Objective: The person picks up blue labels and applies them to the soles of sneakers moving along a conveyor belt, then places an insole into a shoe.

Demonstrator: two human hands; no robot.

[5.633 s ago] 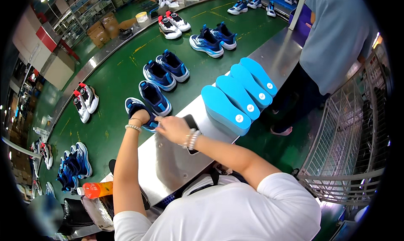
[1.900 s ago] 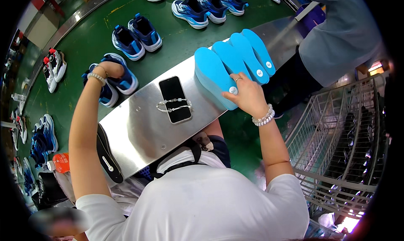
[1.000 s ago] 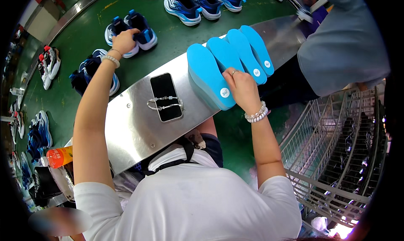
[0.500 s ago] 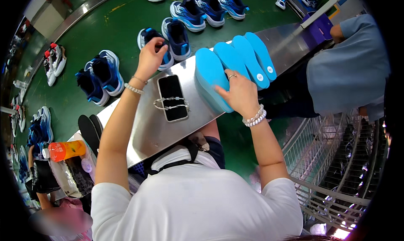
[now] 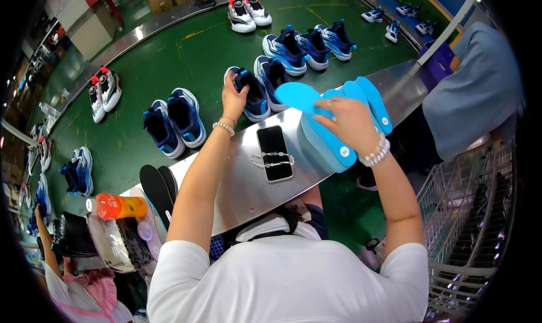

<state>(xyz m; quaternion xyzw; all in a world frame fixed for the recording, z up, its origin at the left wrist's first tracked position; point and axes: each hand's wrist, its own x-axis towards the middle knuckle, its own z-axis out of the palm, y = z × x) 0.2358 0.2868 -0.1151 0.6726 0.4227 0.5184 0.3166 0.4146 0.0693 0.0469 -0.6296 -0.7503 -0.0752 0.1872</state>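
My left hand point(image 5: 233, 97) reaches over the steel worktop point(image 5: 237, 182) onto the green conveyor belt point(image 5: 169, 58) and grips the collar of a blue and navy sneaker point(image 5: 251, 91). Its mate point(image 5: 272, 81) stands just to the right. My right hand point(image 5: 347, 122) lifts one light blue insole point(image 5: 305, 97) off a fanned stack of blue insoles point(image 5: 344, 131) on the worktop's right end. A black phone point(image 5: 274, 152) lies on the worktop between my arms.
More sneaker pairs ride the belt: blue ones point(image 5: 172, 122) to the left, another blue pair point(image 5: 307, 44) farther on, white ones point(image 5: 248, 10) at the back. Black insoles point(image 5: 158, 187) and an orange bottle point(image 5: 116, 205) sit at the left. A person in blue point(image 5: 474, 91) stands right, by wire racks point(image 5: 468, 233).
The belt has carried the sneakers along. My left hand moved from one pair to a later pair and now holds a sneaker's collar. My right hand has raised one insole off the stack.
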